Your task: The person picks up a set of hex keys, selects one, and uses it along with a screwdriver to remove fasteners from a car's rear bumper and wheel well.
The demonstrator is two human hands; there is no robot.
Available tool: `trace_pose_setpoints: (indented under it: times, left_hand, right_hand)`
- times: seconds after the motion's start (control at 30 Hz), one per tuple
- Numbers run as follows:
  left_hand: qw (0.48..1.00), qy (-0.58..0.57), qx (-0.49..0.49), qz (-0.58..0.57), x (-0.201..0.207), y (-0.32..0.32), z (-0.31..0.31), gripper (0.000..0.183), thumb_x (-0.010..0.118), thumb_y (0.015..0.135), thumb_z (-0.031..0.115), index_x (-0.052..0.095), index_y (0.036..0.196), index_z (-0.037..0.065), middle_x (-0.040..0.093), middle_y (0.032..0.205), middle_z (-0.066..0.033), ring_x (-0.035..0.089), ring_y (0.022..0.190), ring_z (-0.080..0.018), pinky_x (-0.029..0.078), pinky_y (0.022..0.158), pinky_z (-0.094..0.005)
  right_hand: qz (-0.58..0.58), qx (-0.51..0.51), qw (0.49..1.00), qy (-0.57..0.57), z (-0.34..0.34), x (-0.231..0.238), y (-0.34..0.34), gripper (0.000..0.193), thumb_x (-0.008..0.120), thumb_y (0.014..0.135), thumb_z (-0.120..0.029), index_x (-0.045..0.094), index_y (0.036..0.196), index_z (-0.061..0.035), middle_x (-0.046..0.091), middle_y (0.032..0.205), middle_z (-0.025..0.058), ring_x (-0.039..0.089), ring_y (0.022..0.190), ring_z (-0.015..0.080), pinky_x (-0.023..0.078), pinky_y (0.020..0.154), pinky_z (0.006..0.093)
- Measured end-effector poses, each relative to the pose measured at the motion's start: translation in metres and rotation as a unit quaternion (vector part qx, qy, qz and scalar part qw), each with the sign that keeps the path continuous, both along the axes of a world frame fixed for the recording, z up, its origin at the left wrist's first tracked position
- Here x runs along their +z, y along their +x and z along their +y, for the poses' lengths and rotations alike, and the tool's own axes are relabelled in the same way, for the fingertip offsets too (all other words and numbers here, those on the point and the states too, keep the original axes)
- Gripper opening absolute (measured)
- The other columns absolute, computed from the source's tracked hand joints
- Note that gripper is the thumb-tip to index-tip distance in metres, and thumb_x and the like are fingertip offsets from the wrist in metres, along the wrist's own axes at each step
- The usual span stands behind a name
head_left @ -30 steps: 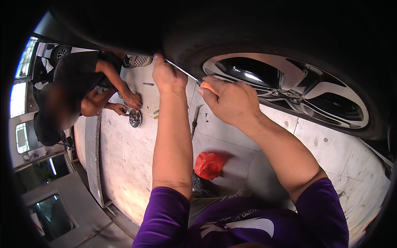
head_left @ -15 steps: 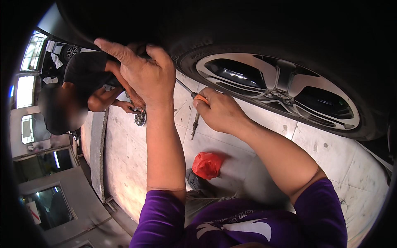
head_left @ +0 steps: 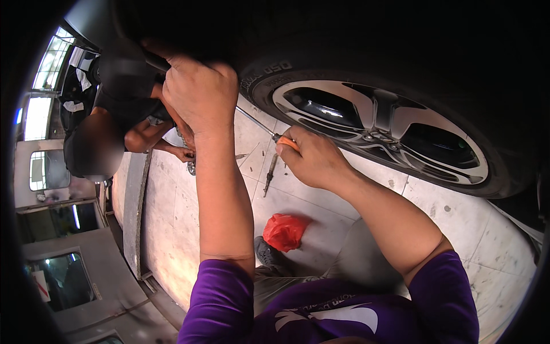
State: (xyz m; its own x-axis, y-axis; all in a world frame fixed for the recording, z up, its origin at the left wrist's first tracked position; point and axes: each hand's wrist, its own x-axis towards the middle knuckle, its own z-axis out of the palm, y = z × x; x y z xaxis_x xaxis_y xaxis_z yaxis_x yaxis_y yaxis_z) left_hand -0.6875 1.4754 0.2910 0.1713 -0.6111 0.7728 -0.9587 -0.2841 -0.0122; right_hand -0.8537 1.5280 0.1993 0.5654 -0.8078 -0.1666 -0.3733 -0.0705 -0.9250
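My right hand [head_left: 315, 157] is closed round the orange handle of a screwdriver [head_left: 288, 141]. Its thin metal shaft slants up and left and passes out of sight behind my left wrist. Raised higher, my left hand [head_left: 200, 94] is at the dark underside of the car by the front of the tyre [head_left: 266, 71]. Its fingers curl up around a dark strip-like edge [head_left: 154, 60], one finger reaching left into shadow. What exactly they grip is too dark to make out, and the screwdriver's tip is hidden.
An alloy wheel [head_left: 375, 129] fills the upper right. A red plastic bag [head_left: 285, 232] lies on the tiled floor by my shoe [head_left: 267, 252]. A slim dark rod [head_left: 269, 176] lies below the screwdriver. At left a co-worker [head_left: 134, 109] crouches, hands at a round metal part [head_left: 191, 168].
My left hand's fingers, spread before, have curled up into the dark edge. My right hand and the screwdriver have shifted slightly right and down. The co-worker's head appears a little further right.
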Motion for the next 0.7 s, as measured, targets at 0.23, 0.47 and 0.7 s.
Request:
trace_pose_setpoints:
  times: [0.23,0.47,0.7]
  left_hand:
    - [0.963,-0.099,-0.170,0.185,0.000,-0.015,0.000,0.074,0.051,0.078,0.005,0.023,0.147,-0.002,0.064,0.100,-0.0294,0.064,0.093,-0.0450,0.048,0.088,-0.0453]
    - [0.974,-0.113,-0.100,0.167,0.007,-0.028,0.008,0.058,0.049,0.079,0.005,0.039,0.134,-0.009,0.037,0.123,-0.0418,0.046,0.112,-0.0487,0.038,0.103,-0.0460]
    - [0.947,-0.288,0.037,-0.137,-0.008,-0.019,-0.028,0.030,0.053,0.079,0.003,0.053,0.105,-0.012,0.050,0.113,-0.0309,0.057,0.093,-0.0440,0.046,0.087,-0.0489]
  right_hand:
    - [0.011,0.005,1.000,0.009,0.000,0.002,-0.011,0.035,0.059,0.092,-0.032,0.062,0.108,-0.0014,0.069,0.092,0.0199,0.067,0.089,0.0350,0.050,0.079,0.0417]
    - [-0.022,0.004,0.999,0.045,0.002,0.002,-0.017,0.032,0.059,0.093,-0.030,0.061,0.107,-0.0012,0.065,0.086,0.0114,0.063,0.074,0.0218,0.051,0.072,0.0348]
    - [-0.115,-0.001,0.978,0.172,0.011,0.007,-0.015,0.026,0.060,0.093,-0.024,0.058,0.105,-0.0011,0.061,0.080,0.0049,0.057,0.064,0.0114,0.048,0.060,0.0283]
